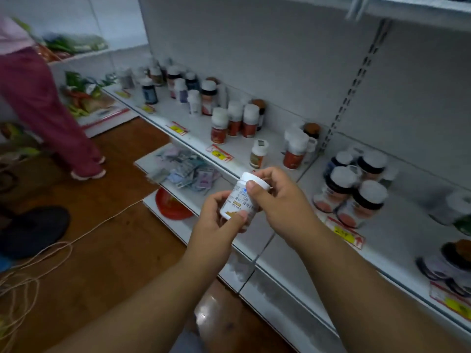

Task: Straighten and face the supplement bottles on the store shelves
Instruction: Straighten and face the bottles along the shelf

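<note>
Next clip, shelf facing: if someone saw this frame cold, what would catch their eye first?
First, the white supplement bottle held up at centre frame, off the shelf, with the left hand pinching its lower part and the right hand gripping near the cap. Next, the loose clusters of white-capped bottles along the white shelf behind. At far left, a person in maroon trousers stands on the wooden floor.
</note>
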`<state>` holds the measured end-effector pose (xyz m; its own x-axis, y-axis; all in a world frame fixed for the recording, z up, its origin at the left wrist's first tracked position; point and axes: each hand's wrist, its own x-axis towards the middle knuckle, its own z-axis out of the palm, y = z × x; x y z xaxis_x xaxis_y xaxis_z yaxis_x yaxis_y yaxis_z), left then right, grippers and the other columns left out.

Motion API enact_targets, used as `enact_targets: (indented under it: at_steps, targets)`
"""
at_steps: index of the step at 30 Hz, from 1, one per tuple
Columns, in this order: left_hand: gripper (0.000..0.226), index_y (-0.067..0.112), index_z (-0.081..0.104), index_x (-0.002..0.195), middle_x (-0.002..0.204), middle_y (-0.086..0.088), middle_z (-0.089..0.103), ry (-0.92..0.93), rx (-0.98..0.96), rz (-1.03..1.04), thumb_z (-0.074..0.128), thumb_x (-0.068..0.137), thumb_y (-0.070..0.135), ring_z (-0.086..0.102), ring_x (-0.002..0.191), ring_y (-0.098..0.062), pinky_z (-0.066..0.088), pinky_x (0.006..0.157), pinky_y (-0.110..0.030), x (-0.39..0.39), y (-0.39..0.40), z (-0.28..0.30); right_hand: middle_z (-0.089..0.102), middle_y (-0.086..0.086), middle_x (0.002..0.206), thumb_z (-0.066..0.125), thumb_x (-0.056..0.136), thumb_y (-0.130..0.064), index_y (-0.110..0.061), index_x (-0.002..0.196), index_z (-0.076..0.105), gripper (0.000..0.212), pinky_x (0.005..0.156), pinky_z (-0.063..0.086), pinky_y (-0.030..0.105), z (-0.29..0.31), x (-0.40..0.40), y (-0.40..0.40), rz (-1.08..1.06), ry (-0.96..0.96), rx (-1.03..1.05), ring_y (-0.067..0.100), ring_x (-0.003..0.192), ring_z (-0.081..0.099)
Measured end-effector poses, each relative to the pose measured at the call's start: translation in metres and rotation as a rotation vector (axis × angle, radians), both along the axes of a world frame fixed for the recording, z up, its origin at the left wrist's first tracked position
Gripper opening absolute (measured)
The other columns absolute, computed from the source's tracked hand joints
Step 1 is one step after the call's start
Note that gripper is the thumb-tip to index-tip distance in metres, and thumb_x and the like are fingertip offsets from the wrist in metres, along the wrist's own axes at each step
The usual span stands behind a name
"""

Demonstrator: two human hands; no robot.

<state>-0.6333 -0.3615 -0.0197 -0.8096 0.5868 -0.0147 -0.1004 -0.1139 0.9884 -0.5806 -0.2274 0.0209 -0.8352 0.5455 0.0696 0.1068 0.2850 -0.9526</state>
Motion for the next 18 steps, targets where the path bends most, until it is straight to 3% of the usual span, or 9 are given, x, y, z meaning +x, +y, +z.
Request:
enact_targets:
  at_steps: [4, 9, 14, 18]
  targets:
    - [0.034, 0.014, 0.052, 0.117, 0.108, -0.015, 0.066, -0.003, 0.008, 0.104, 0.065, 0.085, 0.013, 0.067, 0.089, -0.033, 0.056, 0.073, -0.029, -0.063, -0.041, 0.0, 0.067, -0.01, 0.088, 0.063, 0.09, -0.032, -0.031, 0.092, 0.057, 0.007, 0.066, 0.054, 0.028, 0.002, -0.074, -0.041, 0.08, 0.005, 0.027, 0.007, 0.074, 0.064]
    - [0.029, 0.022, 0.054, 0.116, 0.105, -0.003, 0.068, 0.017, -0.033, 0.145, 0.062, 0.092, 0.01, 0.069, 0.088, -0.019, 0.057, 0.076, -0.032, -0.189, -0.089, 0.002, 0.068, -0.006, 0.086, 0.065, 0.089, -0.026, -0.027, 0.089, 0.058, 0.008, 0.061, 0.052, 0.024, 0.009, -0.205, -0.089, 0.105, 0.022, -0.012, 0.006, 0.071, 0.063]
    - [0.04, 0.036, 0.053, 0.119, 0.11, 0.009, 0.067, 0.098, -0.178, 0.11, 0.067, 0.082, 0.044, 0.066, 0.098, -0.011, 0.055, 0.085, -0.038, -0.313, -0.148, 0.011, 0.067, -0.003, 0.094, 0.066, 0.089, -0.023, -0.026, 0.092, 0.06, 0.007, 0.067, 0.06, 0.034, 0.024, -0.326, -0.139, 0.154, 0.019, -0.087, 0.012, 0.081, 0.069]
    - [0.03, 0.034, 0.055, 0.117, 0.103, 0.01, 0.069, 0.152, -0.284, 0.038, 0.066, 0.09, 0.035, 0.066, 0.093, -0.006, 0.054, 0.083, -0.034, -0.388, -0.17, 0.02, 0.065, -0.001, 0.102, 0.068, 0.087, -0.024, -0.031, 0.094, 0.058, 0.014, 0.063, 0.06, 0.032, 0.035, -0.391, -0.154, 0.145, 0.023, -0.083, 0.012, 0.083, 0.069]
